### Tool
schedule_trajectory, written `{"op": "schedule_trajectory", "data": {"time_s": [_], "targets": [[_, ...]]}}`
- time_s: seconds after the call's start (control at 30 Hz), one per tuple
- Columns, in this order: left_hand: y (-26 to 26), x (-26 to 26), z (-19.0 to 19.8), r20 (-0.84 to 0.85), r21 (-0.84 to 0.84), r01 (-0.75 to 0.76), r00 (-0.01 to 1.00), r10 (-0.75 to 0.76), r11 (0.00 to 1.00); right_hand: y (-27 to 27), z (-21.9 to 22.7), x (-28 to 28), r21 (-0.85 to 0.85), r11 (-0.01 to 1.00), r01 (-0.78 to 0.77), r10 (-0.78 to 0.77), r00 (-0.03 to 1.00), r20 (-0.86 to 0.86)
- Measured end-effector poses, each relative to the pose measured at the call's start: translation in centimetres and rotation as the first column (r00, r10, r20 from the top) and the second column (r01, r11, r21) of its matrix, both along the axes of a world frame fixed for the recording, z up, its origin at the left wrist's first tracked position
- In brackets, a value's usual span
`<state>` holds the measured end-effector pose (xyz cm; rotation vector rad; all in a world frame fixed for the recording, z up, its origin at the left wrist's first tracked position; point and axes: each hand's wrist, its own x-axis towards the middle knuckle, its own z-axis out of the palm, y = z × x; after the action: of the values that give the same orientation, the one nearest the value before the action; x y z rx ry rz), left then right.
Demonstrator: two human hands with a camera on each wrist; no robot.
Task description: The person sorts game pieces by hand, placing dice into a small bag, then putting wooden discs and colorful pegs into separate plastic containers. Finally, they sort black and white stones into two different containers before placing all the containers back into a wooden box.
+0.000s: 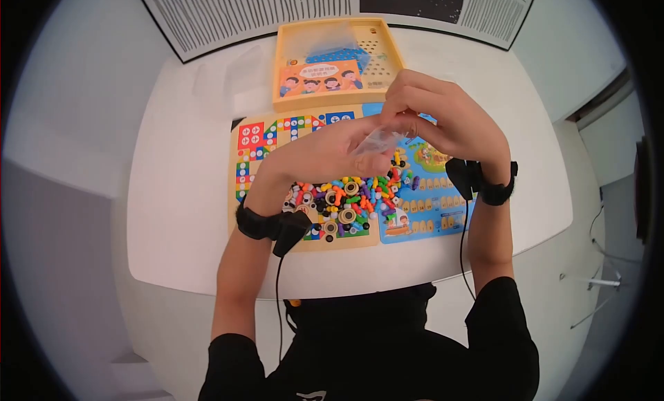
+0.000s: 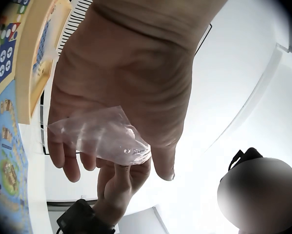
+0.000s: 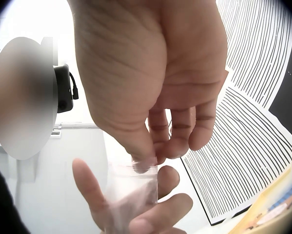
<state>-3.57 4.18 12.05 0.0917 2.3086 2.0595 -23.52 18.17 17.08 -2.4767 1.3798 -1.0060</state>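
Clear plastic bag [image 2: 104, 137]: thin, wrinkled, held aloft, 1 edge pinched.

colourless bag [image 2: 104, 139], yellow tray [image 1: 339, 101], black-striped poster [image 1: 242, 21]

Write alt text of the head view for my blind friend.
A person's right hand pinches a clear plastic bag at their left hand, above colorful game pieces heaped on printed game boards. Behind stands a yellow tray.
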Motion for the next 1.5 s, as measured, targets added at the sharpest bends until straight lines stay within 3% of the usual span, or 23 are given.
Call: {"op": "schedule_trajectory", "data": {"time_s": [0.1,0.17,0.23,0.3,0.37,0.5,0.6,0.67,0.7,0.77,0.93,1.03,1.07,1.13,1.27,1.43,1.5], "targets": [[0.2,0.4,-0.5,0.041,-0.061,-0.068,0.997,0.07,0.996,-0.3,-0.4,0.3,0.039,0.998,0.041,-0.039,0.997,-0.061],[-0.4,0.6,-1.3,0.056,-0.104,-0.148,0.986,0.154,0.984,-0.2,0.0,0.4,0.114,0.969,0.218,-0.212,0.975,-0.064],[-1.4,0.7,-2.5,-0.18,-0.306,-0.217,0.969,0.167,0.927,0.2,0.0,-0.4,0.174,0.955,0.24,-0.226,0.97,-0.094],[-2.1,1.0,-2.0,-0.179,-0.339,-0.251,0.963,0.2,0.907,1.1,-1.4,-1.3,0.329,0.884,0.331,-0.28,0.94,-0.194],[-2.3,1.5,-0.9,0.021,-0.418,-0.217,0.969,0.248,0.882,2.4,-3.4,-1.3,0.463,0.805,0.371,-0.24,0.917,-0.318],[-2.6,1.3,-1.7,0.001,-0.408,-0.2,0.976,0.22,0.891,4.7,-6.7,-0.6,0.542,0.723,0.429,-0.241,0.892,-0.383],[-2.4,0.6,-3.2,-0.108,-0.352,-0.227,0.973,0.202,0.908,5.7,-8.5,-0.6,0.481,0.758,0.441,-0.303,0.89,-0.34],[-1.9,0.5,-3.4,-0.184,-0.221,-0.216,0.967,0.177,0.951,5.8,-9.1,-0.5,0.457,0.769,0.448,-0.307,0.885,-0.35],[-1.7,0.6,-3.0,-0.181,-0.225,-0.211,0.968,0.172,0.951,5.8,-9.3,-0.5,0.431,0.781,0.453,-0.308,0.879,-0.365],[-1.6,0.6,-2.1,-0.003,-0.232,-0.164,0.986,0.168,0.959,5.7,-9.6,-0.4,0.429,0.786,0.446,-0.311,0.884,-0.349],[-1.6,0.5,-2.8,-0.005,-0.237,-0.16,0.987,0.164,0.958,5.6,-9.2,-0.9,0.413,0.81,0.415,-0.276,0.893,-0.356],[-1.6,0.5,-2.6,0.03,-0.267,-0.159,0.984,0.173,0.951,5.2,-6.2,-1.0,0.448,0.808,0.382,-0.324,0.924,-0.204],[-1.6,0.5,-2.3,0.089,-0.313,-0.118,0.984,0.153,0.942,4.9,-4.9,-1.0,0.384,0.848,0.365,-0.345,0.931,-0.123],[-1.2,0.4,-2.2,0.042,-0.339,-0.121,0.989,0.144,0.933,4.3,-2.1,-0.5,0.285,0.892,0.351,-0.37,0.929,0.015],[-0.8,-0.4,-3.1,-0.077,-0.378,-0.149,0.989,0.129,0.914,2.2,0.7,0.5,0.194,0.936,0.294,-0.291,0.956,-0.045],[-0.5,-0.4,-2.7,-0.005,-0.349,-0.139,0.989,0.146,0.927,0.2,-0.7,1.4,0.217,0.949,0.23,-0.215,0.972,-0.091],[-0.2,-0.6,-3.0,-0.06,-0.274,-0.148,0.989,0.136,0.95,-0.2,-1.6,1.4,0.102,0.963,0.248,-0.225,0.954,-0.198]]}}
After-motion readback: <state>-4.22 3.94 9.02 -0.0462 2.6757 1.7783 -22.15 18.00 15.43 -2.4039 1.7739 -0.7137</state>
